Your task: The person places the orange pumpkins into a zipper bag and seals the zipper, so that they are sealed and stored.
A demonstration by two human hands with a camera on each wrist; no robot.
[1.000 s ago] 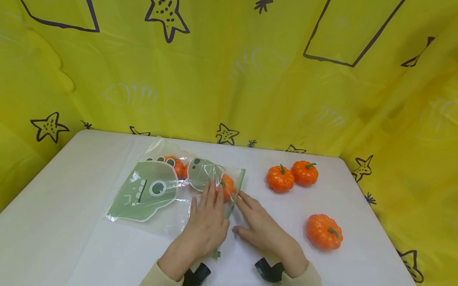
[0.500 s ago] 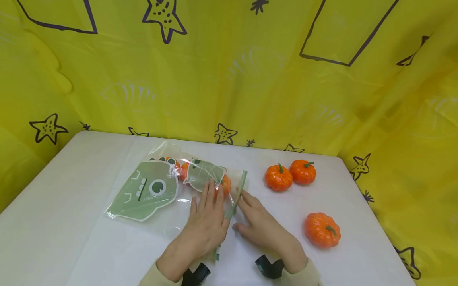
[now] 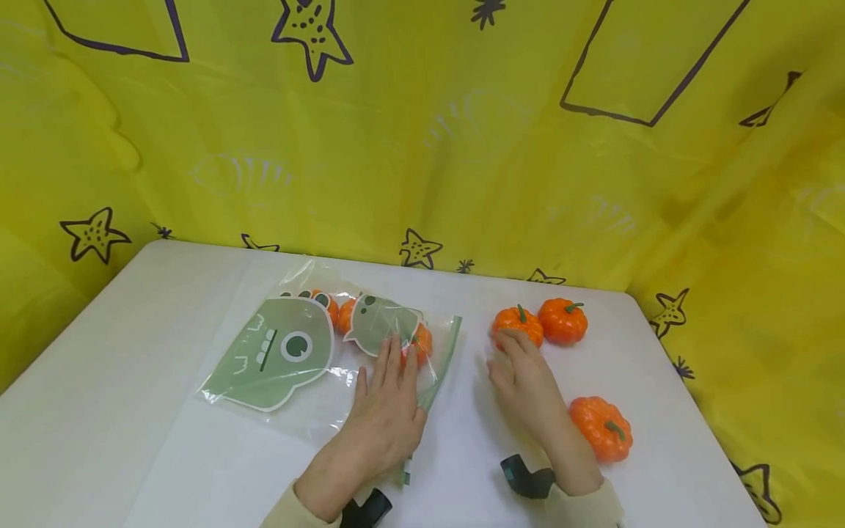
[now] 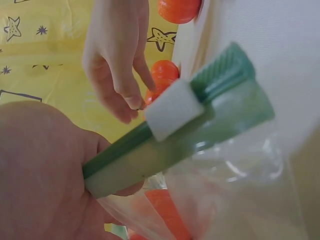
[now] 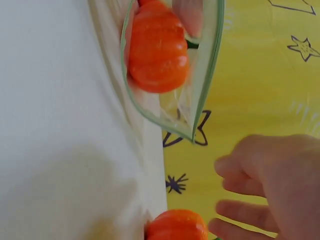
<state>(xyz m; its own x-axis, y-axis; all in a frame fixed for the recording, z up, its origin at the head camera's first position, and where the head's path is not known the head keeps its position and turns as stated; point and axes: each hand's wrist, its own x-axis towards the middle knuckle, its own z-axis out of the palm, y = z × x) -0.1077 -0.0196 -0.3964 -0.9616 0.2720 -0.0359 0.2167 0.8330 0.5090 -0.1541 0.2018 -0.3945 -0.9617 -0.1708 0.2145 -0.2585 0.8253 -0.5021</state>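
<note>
Pumpkin (image 3: 518,321), ribbed, glossy orange, light and slippery I'd guess, best held round its sides, sits on the white counter (image 3: 79,411) by the empty, loosely bent right hand (image 3: 528,385); the left hand (image 3: 389,425) grips a clear, green-printed plastic bag (image 3: 317,370).

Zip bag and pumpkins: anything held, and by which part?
Left hand holds the zip bag by its green mouth edge, apparently between thumb and fingers. Right hand holds nothing; it's just near an orange pumpkin.

The left sleeve (image 3: 288,509) and right sleeve (image 3: 584,510) are pale beige. Beside each shows a black, bent fitting (image 3: 526,477), probably a camera, too dark to detail.
</note>
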